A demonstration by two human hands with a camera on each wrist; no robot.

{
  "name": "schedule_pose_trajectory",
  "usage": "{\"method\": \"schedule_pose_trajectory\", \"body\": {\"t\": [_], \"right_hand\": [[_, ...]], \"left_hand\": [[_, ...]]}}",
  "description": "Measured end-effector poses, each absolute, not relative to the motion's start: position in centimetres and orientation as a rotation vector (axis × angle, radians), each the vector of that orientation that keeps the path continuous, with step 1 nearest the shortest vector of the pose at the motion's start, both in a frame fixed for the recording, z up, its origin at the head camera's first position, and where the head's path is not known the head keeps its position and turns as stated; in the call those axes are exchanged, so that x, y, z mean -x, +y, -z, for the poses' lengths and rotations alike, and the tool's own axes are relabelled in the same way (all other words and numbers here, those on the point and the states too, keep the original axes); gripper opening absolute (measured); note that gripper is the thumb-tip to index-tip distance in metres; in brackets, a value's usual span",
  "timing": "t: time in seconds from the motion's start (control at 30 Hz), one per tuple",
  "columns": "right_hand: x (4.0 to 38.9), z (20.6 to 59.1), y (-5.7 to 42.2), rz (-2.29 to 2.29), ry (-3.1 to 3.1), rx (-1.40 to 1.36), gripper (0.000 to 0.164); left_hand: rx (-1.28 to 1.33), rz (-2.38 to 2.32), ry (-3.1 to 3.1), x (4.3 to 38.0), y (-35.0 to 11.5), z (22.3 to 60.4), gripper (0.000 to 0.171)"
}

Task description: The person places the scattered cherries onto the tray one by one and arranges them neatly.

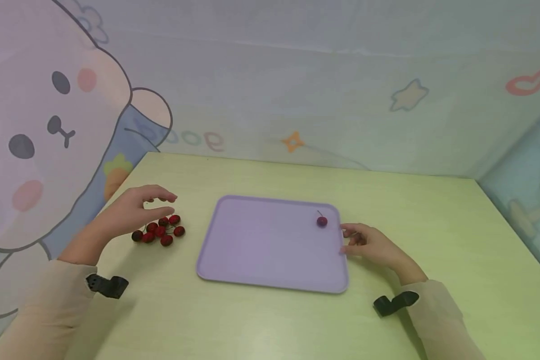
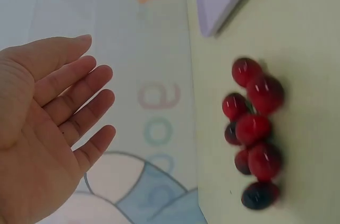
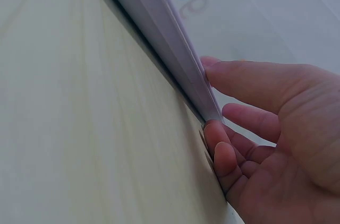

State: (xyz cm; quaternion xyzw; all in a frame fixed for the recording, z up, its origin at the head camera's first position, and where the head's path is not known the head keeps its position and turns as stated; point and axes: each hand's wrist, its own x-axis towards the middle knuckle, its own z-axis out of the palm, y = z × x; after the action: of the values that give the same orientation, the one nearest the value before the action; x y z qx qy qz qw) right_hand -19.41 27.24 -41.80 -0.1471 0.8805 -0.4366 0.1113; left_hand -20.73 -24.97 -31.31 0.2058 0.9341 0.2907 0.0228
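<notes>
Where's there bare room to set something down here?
Most of the lavender tray, left of its lone cherry; the tabletop between tray and backdrop, or before the tray between the sleeves. Crowded: the cherry cluster by the left hand, and the tray's right edge, held by the right hand.

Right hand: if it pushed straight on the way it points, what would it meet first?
The purple tray: the right hand grips its edge. Past that, the lone cherry looks roughly in line, though depth is hard to judge.
</notes>
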Motion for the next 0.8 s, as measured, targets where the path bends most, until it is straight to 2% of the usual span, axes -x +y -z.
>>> {"method": "schedule_pose_trajectory", "body": {"t": [0.4,0.8], "right_hand": [[19.4,41.7,27.2,1.262,2.601,0.434,0.063],[19.4,41.6,27.2,1.276,2.593,0.442,0.063]], "left_hand": [[-0.459,-0.829,2.859,20.6,-30.7,34.7,0.036],[-0.368,-0.852,2.825,20.9,-32.3,36.9,0.040]]}}
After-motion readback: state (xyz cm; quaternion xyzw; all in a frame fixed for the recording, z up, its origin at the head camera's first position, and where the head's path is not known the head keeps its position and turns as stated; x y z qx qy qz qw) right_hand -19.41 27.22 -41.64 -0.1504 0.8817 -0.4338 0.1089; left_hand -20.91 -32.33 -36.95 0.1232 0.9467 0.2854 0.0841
